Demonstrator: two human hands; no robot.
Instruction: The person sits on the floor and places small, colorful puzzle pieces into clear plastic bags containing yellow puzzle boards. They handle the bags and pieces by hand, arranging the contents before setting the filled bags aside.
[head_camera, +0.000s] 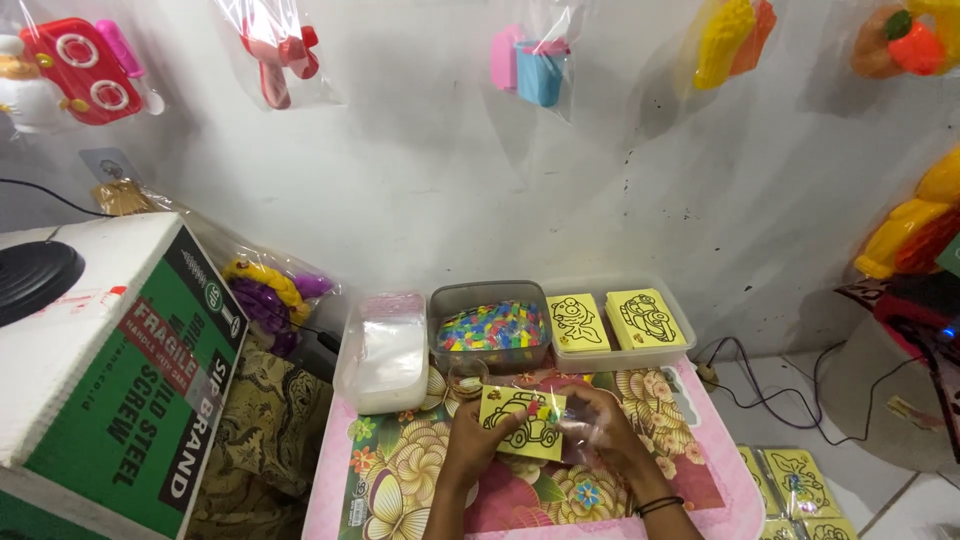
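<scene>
Left hand (478, 440) and right hand (600, 435) each pinch one side of a yellow card (522, 422) with a car outline, held between them above the flowered table (400, 470). Just beyond the hands: a tub of coloured bits (492, 325), a tray (620, 358) of yellow cards, and a bag stack (385, 350) beyond the left hand.

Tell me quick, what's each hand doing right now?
Left hand: closed on the yellow car card.
Right hand: gripping a clear plastic sleeve at the card's right edge.
</scene>
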